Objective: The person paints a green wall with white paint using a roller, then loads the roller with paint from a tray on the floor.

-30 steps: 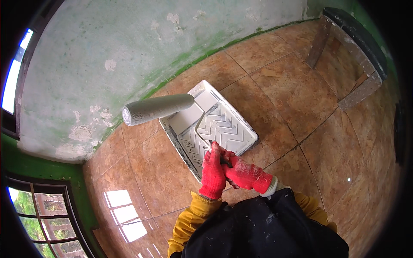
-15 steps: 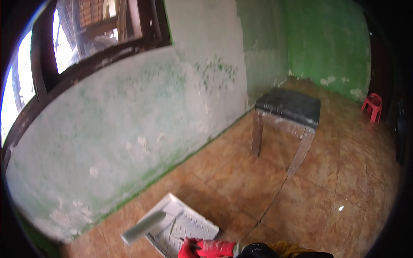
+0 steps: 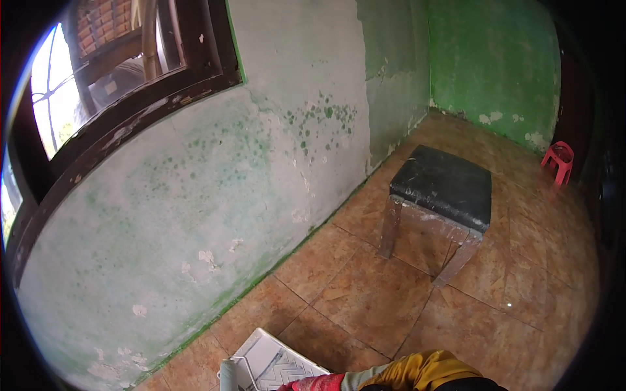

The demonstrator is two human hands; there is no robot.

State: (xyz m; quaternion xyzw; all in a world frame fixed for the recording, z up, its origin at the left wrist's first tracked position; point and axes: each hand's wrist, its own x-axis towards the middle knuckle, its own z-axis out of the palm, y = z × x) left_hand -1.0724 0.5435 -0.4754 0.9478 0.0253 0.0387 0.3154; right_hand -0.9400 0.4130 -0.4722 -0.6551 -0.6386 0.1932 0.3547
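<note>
My right hand (image 3: 316,383), in a red glove smeared with white, comes in at the lower edge under a yellow and grey sleeve. Its fingers are mostly cut off by the frame, but they close at the handle end of a paint roller (image 3: 228,376). The roller's pale sleeve stands at the left edge of a white paint tray (image 3: 261,345), its thin wire frame bending back over the tray. Ridges show on the tray's sloped bed; its near part is out of frame. I cannot tell whether the roller touches the tray. My left hand is out of view.
A stool (image 3: 443,186) with a black padded seat and worn wooden legs stands on the brown tiled floor (image 3: 339,287). The patchy white and green wall (image 3: 189,195) runs along the left below a dark-framed window (image 3: 124,117). A small red plastic stool (image 3: 559,161) is far right.
The roller has swung from a slant beside the tray to nearly upright at its left edge. The view has shifted, so tray and hand sit lower, with more yellow sleeve showing.
</note>
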